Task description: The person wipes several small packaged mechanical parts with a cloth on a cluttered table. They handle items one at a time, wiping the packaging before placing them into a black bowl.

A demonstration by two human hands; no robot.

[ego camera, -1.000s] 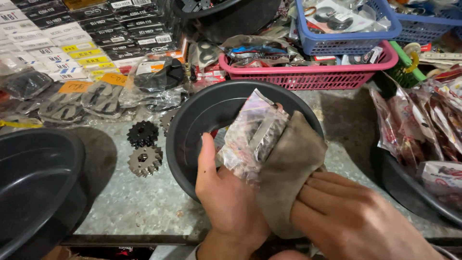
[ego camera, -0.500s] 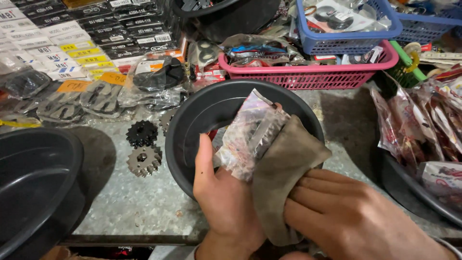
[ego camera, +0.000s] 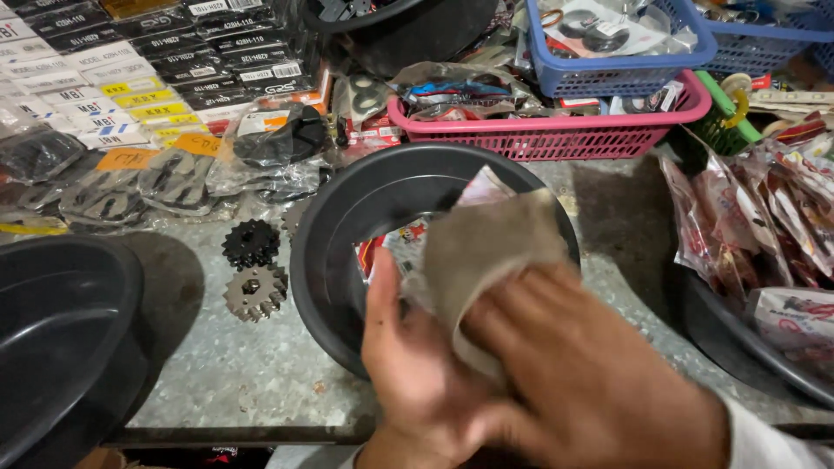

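My left hand (ego camera: 408, 365) grips a clear plastic packet (ego camera: 404, 247) over the black basin (ego camera: 339, 234). My right hand (ego camera: 573, 373) presses a brown cloth (ego camera: 482, 252) on it, fingers closed around the cloth. The wiping seems only half done: most of the packet is covered by the cloth.

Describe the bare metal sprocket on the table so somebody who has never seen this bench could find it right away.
Start at the big black basin in the middle of the grey table. Just left of its rim lie two small toothed sprockets, one behind the other. The nearer one is dull silvery-brown metal, while the black sprocket behind it is dark all over.
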